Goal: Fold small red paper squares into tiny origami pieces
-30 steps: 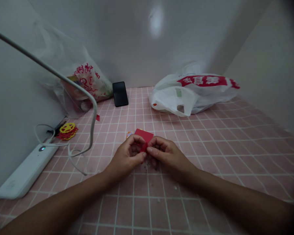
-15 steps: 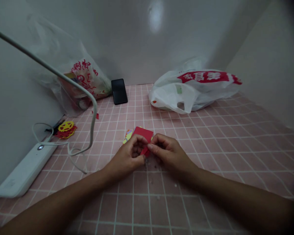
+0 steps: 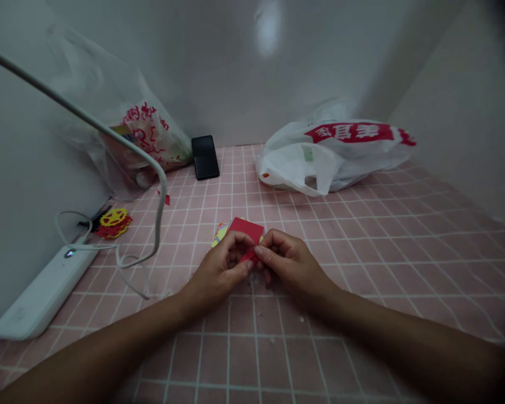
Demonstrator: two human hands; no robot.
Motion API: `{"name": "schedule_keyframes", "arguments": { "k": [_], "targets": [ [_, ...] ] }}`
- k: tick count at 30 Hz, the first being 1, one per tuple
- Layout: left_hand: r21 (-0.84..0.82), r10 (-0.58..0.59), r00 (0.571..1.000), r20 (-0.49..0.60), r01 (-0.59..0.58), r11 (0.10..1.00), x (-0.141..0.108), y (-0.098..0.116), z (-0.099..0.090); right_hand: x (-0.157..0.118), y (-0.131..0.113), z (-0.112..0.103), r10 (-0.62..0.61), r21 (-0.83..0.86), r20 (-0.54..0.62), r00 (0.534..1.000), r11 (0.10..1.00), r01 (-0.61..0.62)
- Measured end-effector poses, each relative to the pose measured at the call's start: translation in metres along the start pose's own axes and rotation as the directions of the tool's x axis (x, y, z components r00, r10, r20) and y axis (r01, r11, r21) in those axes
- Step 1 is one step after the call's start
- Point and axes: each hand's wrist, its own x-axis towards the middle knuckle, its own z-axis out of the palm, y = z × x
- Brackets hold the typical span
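Observation:
Between my two hands is a small folded piece of red paper (image 3: 248,256). My left hand (image 3: 219,271) pinches its left side between thumb and fingers. The thumb and forefinger of my right hand (image 3: 292,264) close on its right end, and the fingertips of both hands nearly meet. Just beyond them, a flat red paper sheet (image 3: 247,227) lies on top of some yellow and patterned paper (image 3: 219,233). My fingers hide the near part of this pile and much of the folded piece.
A white power strip (image 3: 46,292) with a looping cable (image 3: 157,224) lies left, near yellow and red paper cutouts (image 3: 114,223). Farther back are a clear plastic bag (image 3: 122,146), a black phone (image 3: 205,157) and a white plastic bag (image 3: 336,157). Pink-and-white grid covers the table (image 3: 362,247).
My left thumb has shifted up and right, closer to my right fingertips. Less of the folded red paper shows, and it sits slightly flatter. The pile and bags have stayed put.

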Motion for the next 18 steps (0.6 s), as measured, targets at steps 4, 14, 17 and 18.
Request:
{"name": "schedule_keyframes", "arguments": {
  "k": [4,14,17,18],
  "targets": [
    [0.009,-0.012,1.000,0.003,0.012,1.000,-0.0010,-0.0002,-0.0003,-0.0018,0.0018,-0.0013,-0.016,0.024,0.003,1.000,1.000,0.016],
    [0.081,0.017,0.992,-0.124,-0.007,0.997,0.0027,0.0046,-0.0017,-0.0012,-0.0022,0.0006,0.017,-0.037,0.086,0.996,0.999,-0.014],
    [0.086,0.013,0.992,-0.127,-0.002,0.996,0.0018,0.0058,-0.0010,-0.0017,-0.0027,0.0021,0.000,-0.113,0.070,0.998,0.994,0.008],
    [0.091,0.012,0.993,-0.120,-0.001,0.996,0.0012,0.0056,-0.0008,-0.0017,-0.0023,0.0023,-0.006,-0.130,0.059,0.998,0.991,0.013]
  ]
}}
